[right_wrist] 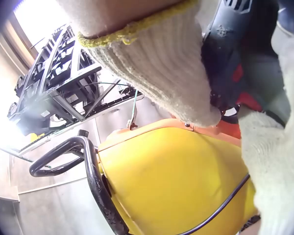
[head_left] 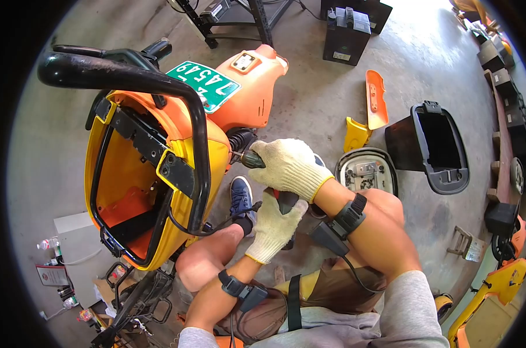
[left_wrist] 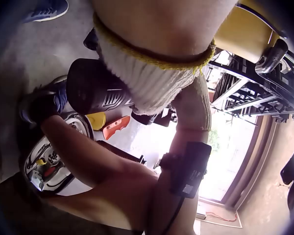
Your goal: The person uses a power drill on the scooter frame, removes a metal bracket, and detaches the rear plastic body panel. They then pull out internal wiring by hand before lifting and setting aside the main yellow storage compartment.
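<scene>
Head view first: a drill is held in both gloved hands, just above the person's knees. The right hand is wrapped over the top of the drill's body, fingers curled round it. The left hand is clamped on the handle below, fingers closed round the grip. The drill's tip is pushed against the side of a yellow scooter, just beside the black grab rail. A green number plate is seen at the scooter's orange tail. On the concrete floor, well apart from the hands, a black storage bin and an orange panel are lying. A blue shoe is planted between scooter and drill.

Over to the left wrist: the left hand fills the top, and the dark barrel of the drill is seen sticking out beside it. The fingers themselves are hidden behind the glove's cuff here, so their grip cannot be told from this view.

Now the right wrist: the right hand is closed over the drill, with the left hand directly under it. The scooter's yellow skin is right up against the hands, and the grab rail is curving past on the left.
</scene>
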A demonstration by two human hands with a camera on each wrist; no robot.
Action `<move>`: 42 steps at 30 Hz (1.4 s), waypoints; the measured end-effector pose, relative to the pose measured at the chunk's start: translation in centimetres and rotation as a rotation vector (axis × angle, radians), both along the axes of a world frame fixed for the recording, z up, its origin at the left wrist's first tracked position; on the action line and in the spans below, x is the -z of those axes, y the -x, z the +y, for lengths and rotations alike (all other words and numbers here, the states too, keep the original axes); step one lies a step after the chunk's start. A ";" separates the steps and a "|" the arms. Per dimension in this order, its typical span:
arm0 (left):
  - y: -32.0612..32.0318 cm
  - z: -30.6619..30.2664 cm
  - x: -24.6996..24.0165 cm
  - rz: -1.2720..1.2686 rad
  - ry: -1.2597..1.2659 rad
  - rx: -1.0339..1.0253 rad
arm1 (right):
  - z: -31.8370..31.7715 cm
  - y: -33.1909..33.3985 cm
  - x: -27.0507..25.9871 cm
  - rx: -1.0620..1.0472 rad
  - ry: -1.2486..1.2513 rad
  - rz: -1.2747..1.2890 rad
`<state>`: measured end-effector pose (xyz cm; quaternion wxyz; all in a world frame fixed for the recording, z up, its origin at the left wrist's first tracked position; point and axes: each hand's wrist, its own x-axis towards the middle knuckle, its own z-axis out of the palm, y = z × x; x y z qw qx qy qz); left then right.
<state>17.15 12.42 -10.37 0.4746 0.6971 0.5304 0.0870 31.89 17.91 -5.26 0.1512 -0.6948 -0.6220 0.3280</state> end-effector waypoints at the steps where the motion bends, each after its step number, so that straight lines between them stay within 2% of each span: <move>1: 0.0 0.0 0.1 0.015 -0.006 0.006 | 0.0 0.0 -0.1 0.001 -0.001 0.001; 11: -0.1 -0.2 0.3 -0.025 -0.094 -0.010 | 0.3 -0.5 0.6 -0.012 -0.042 0.015; 15: -0.5 0.1 -1.5 -0.026 0.027 -0.032 | 0.7 -2.0 -1.3 0.040 0.166 0.198; 17: -0.5 0.0 -1.6 -0.038 0.039 -0.055 | 0.8 -3.1 3.9 -0.279 -0.326 -0.035; 18: -0.5 -0.1 -1.6 -0.053 0.057 -0.077 | 0.8 -3.6 3.6 -0.286 -0.329 -0.036; 21: -0.5 0.0 -1.8 -0.043 0.075 -0.090 | 0.6 -4.1 1.8 -0.317 -0.191 -0.065; 23: -0.6 0.0 -1.8 -0.037 0.052 -0.079 | 0.4 -3.5 -1.4 -0.024 0.226 0.278; 27: -0.2 -0.1 -1.2 -0.052 0.011 -0.065 | 0.4 -3.0 0.0 -0.120 0.219 0.242; 32: -0.1 0.1 -1.2 -0.017 0.019 -0.034 | 0.4 -3.0 0.3 -0.097 0.139 0.256; 42: -0.2 0.2 -1.7 0.022 0.062 -0.025 | 0.1 -3.4 0.1 -0.102 0.242 0.187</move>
